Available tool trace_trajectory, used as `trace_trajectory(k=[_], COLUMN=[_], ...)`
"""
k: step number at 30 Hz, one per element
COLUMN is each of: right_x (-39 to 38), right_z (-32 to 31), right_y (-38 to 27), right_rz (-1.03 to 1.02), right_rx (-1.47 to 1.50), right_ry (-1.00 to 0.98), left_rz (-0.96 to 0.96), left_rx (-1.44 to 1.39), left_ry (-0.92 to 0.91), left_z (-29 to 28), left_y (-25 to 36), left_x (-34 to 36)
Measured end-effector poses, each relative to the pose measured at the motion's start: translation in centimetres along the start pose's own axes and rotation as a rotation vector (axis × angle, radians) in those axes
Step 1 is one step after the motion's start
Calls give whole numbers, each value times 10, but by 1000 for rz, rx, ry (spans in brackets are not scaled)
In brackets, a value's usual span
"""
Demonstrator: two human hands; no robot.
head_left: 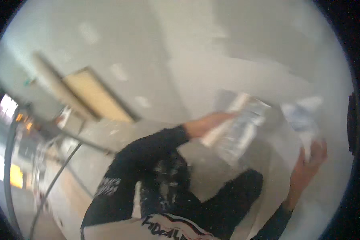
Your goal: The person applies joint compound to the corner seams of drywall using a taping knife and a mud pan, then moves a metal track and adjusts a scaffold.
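My left hand (213, 122) is closed around the side of a long metal mud pan (246, 126), held at a slant in front of me. Whitish smears show on the pan; its contents are blurred. On the right, my right hand (311, 158) grips a drywall knife (304, 116) by its narrow lower end. The broad blade fans upward and looks whitish and smeared, close to the wall. A gap separates knife and pan.
Grey wallboard (120, 36) with pale patches fills the far side. A tan panel (98, 94) leans on the wall at left. Dark bars (54, 186) stand at far left, near blurred bright items. My bent knees (248, 182) are below the pan.
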State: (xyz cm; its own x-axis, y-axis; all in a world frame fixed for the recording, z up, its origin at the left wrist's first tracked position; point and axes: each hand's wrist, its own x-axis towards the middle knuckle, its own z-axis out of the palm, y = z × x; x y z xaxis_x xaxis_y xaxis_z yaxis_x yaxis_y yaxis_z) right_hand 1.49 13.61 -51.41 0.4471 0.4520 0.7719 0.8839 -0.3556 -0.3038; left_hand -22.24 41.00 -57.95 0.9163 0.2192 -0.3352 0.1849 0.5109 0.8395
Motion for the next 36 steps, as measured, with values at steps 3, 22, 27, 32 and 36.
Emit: trace_trajectory(k=[3, 22, 27, 32, 36], right_x=[-43, -83, -103, -174, -160], right_z=[34, 92, 97, 136, 105], right_y=[-53, -11, 32, 158, 130], right_rz=[-60, 219, 168, 748, 395], right_rx=[-153, -364, 77, 627, 547], right_ry=[23, -428, -353, -442, -439], left_rz=[180, 352, 402, 460, 417], left_rx=[-160, -130, -68, -120, -117], left_ry=[-58, 101, 81, 115, 180], left_z=[1, 61, 57, 54, 50], left_y=[-4, 20, 33, 29, 26], left_x=[-12, -12, -20, -14, -20])
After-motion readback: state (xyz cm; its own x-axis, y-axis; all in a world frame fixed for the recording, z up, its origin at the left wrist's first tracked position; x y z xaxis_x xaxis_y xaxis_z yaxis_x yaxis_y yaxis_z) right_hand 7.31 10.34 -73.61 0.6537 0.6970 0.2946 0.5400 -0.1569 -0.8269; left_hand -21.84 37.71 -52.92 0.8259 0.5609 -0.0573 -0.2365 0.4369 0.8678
